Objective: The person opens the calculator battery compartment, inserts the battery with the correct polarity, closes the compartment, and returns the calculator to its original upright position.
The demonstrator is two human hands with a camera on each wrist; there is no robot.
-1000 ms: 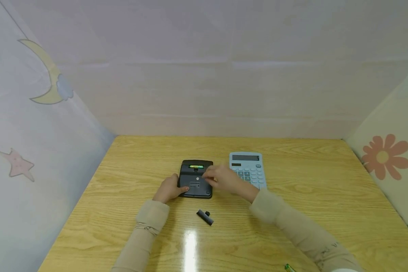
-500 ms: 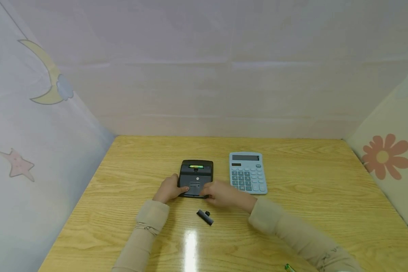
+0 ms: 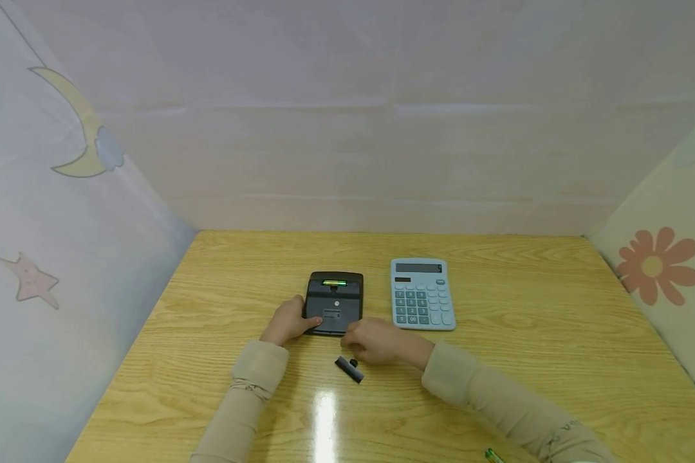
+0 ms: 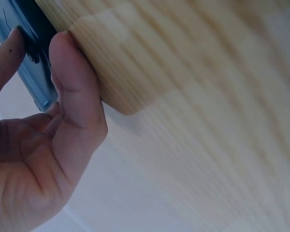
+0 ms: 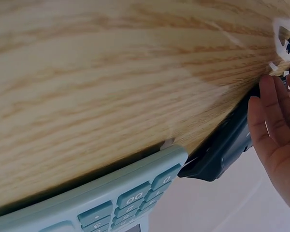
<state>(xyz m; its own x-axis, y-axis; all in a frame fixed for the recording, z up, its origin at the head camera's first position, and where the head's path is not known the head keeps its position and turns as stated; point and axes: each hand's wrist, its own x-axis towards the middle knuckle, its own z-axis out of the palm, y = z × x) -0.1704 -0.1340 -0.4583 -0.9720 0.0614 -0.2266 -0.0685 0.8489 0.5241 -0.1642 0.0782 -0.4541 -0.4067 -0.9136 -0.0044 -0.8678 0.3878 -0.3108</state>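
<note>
A calculator with a black back (image 3: 343, 310) lies face down on the wooden table, a green-and-gold battery (image 3: 334, 283) in its open slot. My left hand (image 3: 289, 319) grips its left edge, thumb on the back and fingers along the side, as the left wrist view also shows. By its lower right corner is my right hand (image 3: 373, 339), fingers extended and holding nothing. Just below those fingertips lie a dark battery cover (image 3: 349, 370) and a small black round piece (image 3: 354, 363). In the right wrist view the fingers (image 5: 273, 108) overlap the black calculator.
To the right, a light blue calculator (image 3: 422, 296) lies face up on the table (image 3: 533, 302). Another green battery (image 3: 493, 456) shows at the bottom edge of the head view, near the right sleeve. Fabric walls (image 3: 347, 128) stand behind and at both sides.
My right hand has moved from above the black calculator's right side down toward me, past its lower right corner. The left hand and the objects have stayed in place.
</note>
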